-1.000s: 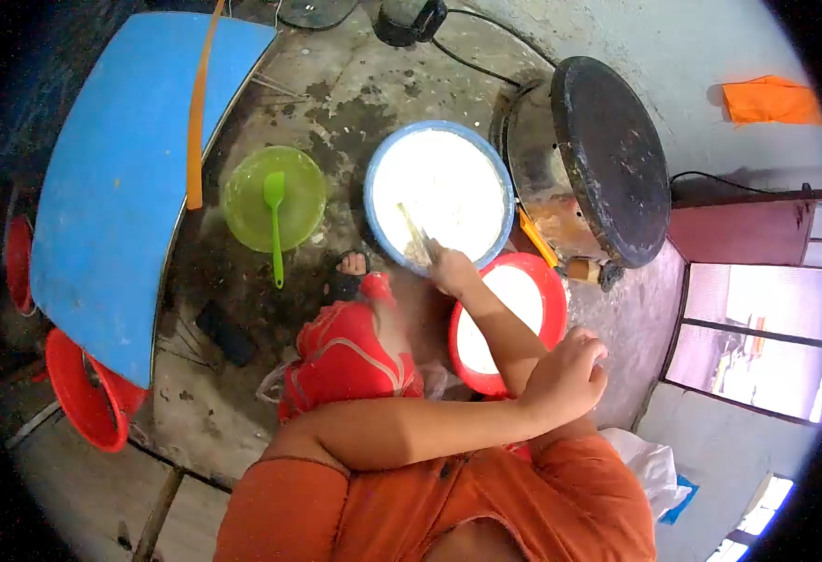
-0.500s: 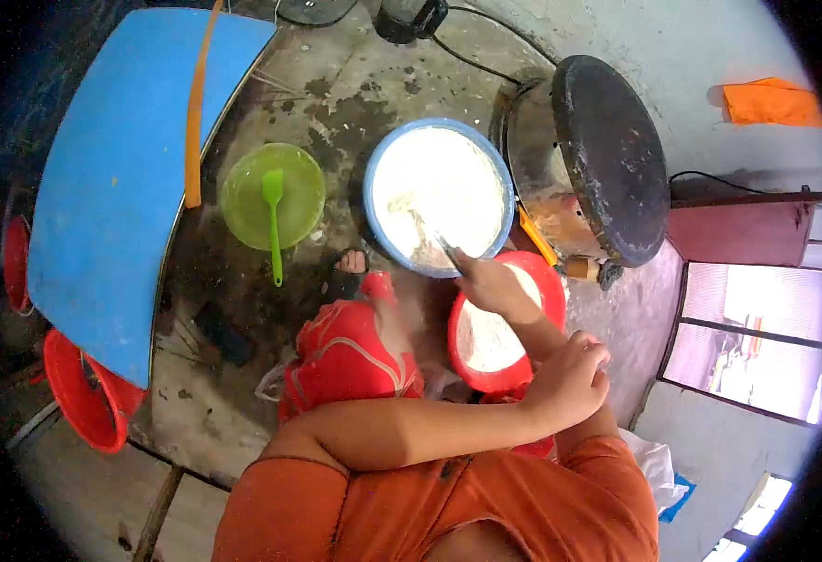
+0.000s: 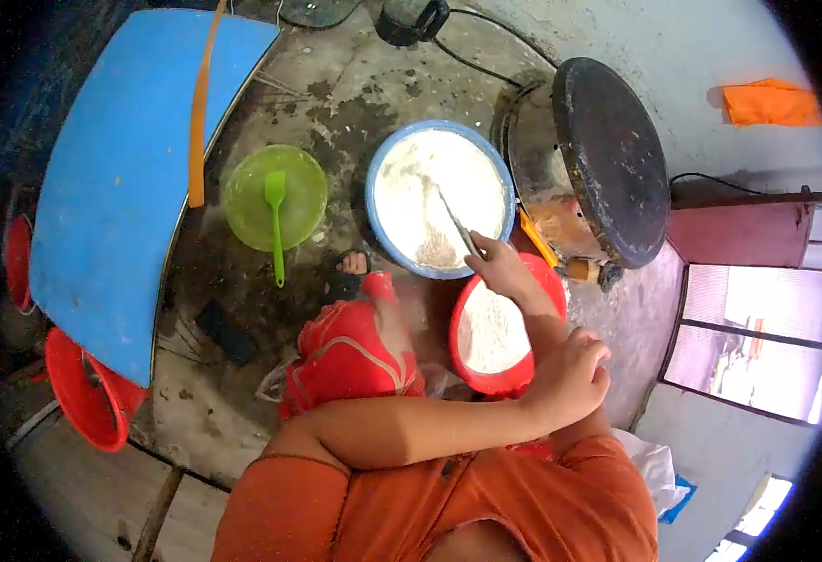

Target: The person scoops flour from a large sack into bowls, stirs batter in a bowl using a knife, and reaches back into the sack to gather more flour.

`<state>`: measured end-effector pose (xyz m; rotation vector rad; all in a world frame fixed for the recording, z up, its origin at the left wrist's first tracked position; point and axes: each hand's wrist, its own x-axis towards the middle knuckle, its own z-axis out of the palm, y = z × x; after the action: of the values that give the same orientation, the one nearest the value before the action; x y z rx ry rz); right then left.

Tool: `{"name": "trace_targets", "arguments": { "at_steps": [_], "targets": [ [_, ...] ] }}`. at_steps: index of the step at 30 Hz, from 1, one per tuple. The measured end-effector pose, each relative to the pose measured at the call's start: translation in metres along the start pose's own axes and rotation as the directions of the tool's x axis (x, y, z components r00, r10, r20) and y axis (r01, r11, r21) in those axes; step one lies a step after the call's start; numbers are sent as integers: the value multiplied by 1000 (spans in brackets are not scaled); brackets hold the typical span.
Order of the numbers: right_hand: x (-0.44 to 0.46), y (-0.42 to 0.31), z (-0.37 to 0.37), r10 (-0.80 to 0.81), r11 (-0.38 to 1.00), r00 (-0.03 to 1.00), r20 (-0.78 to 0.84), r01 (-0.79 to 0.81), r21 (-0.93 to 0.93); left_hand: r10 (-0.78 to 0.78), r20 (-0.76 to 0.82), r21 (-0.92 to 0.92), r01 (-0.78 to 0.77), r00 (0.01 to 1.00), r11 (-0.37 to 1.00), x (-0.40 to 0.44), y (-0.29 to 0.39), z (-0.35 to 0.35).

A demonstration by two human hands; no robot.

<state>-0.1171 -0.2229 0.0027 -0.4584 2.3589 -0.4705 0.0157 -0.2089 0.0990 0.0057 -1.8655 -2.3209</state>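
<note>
As the right hand (image 3: 503, 268) grips a long stick (image 3: 459, 223), its far end sits in white stuff (image 3: 472, 178) inside the blue tub (image 3: 371, 199), beside the red tub (image 3: 558, 298). Slow, low stirs should stop spills. The left hand (image 3: 565, 379) curls by the right arm (image 3: 544, 330); whether its grip is closed, one cannot tell.

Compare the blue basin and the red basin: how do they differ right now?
The blue basin has a utensil reaching into it from the right hand; none shows in the red basin. The blue basin's rim is almost fully visible, while the right forearm hides part of the red basin. The blue basin looks wider than the red basin. Both hold a white substance.
</note>
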Motion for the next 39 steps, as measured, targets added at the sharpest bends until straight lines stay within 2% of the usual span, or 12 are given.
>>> {"name": "trace_targets", "arguments": {
  "at_steps": [4, 11, 12, 13, 15, 17, 20, 24, 31, 33, 35, 39],
  "targets": [
    [-4, -1, 6, -94, 925, 987, 130, 135, -355, -132, 117, -43, 138, 984, 990, 0, 6, -6],
    [77, 36, 96, -233, 947, 969, -83, 207, -246, -111, 104, -24, 114, 988, 993, 3, -2, -2],
    [75, 26, 84, -3, 983, 1000, -26, 8, 185, -111, 105, -24, 114, 988, 993, 2, -2, -1],
    [70, 16, 72, 182, 799, 976, 120, -218, 561, -87, 86, -2, 87, 992, 996, 1, -3, 0],
    [58, 15, 46, 151, 539, 966, 208, -257, 802, -58, 63, 18, 57, 996, 998, 2, -4, 1],
    [37, 10, 23, 151, 623, 973, 177, -233, 747, -31, 20, 12, 31, 999, 999, 1, -6, 3],
    [10, 10, 4, 63, 998, 998, 23, -63, 15, -58, 60, -4, 58, 997, 998, 1, 1, -2],
    [3, 2, 20, -117, 929, 989, 86, 140, -341, -32, 57, -29, 34, 998, 999, -2, 0, 0],
    [75, 21, 89, -147, 974, 988, -57, 134, -184, -108, 91, -53, 113, 990, 992, 2, -2, 3],
    [67, 12, 68, 217, 768, 972, 91, -228, 599, -101, 96, -42, 106, 990, 994, 1, -2, 3],
    [52, 14, 45, 165, 634, 974, 158, -228, 739, -97, 95, -22, 99, 991, 995, 2, -3, 2],
    [6, 7, 10, -14, 995, 1000, 1, 14, 101, -82, 70, 12, 81, 994, 997, 3, 1, 0]
  ]
}}
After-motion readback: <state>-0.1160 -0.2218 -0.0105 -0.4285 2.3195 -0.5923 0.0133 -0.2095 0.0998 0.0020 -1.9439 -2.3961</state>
